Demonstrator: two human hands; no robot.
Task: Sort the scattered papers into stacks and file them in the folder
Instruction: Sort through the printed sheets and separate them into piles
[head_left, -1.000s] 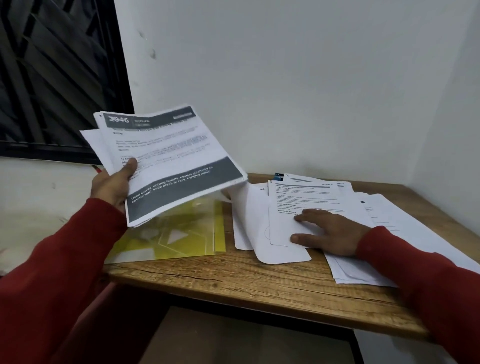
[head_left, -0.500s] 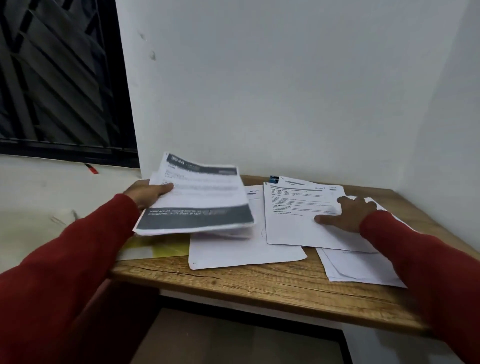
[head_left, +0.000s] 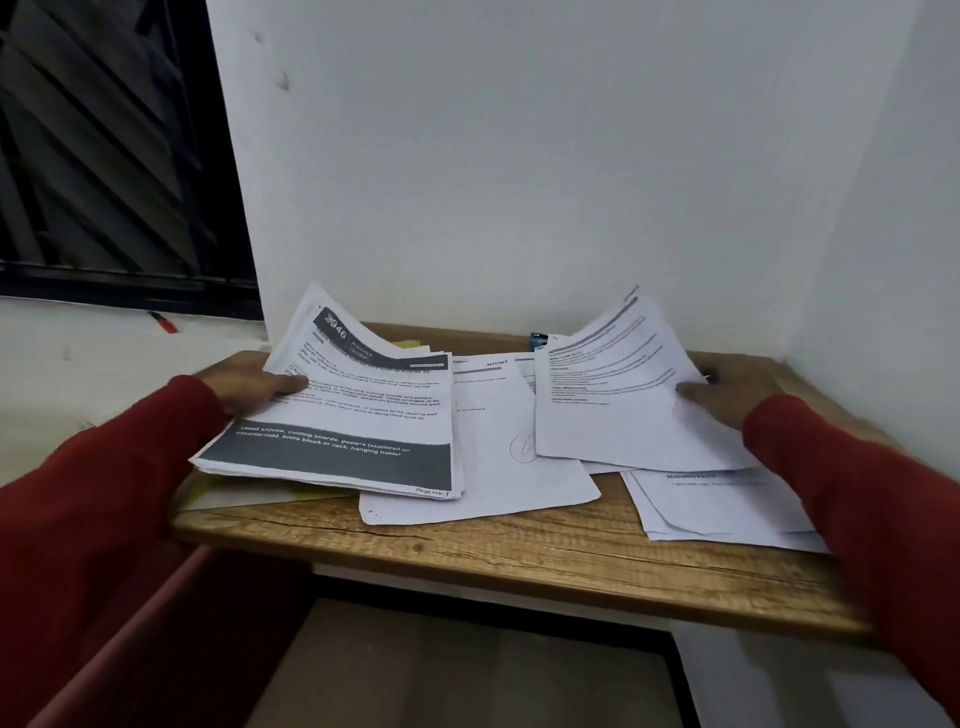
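Wooden surface in a white-walled corner, yellow folder at its left edge, loose white papers overlapping across the middle and right

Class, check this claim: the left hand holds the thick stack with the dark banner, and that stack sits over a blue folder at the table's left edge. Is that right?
Only the colour is wrong. The head view shows the folder under the stack is yellow, not blue. The rest stands: the left hand holds the stack at the table's left edge.
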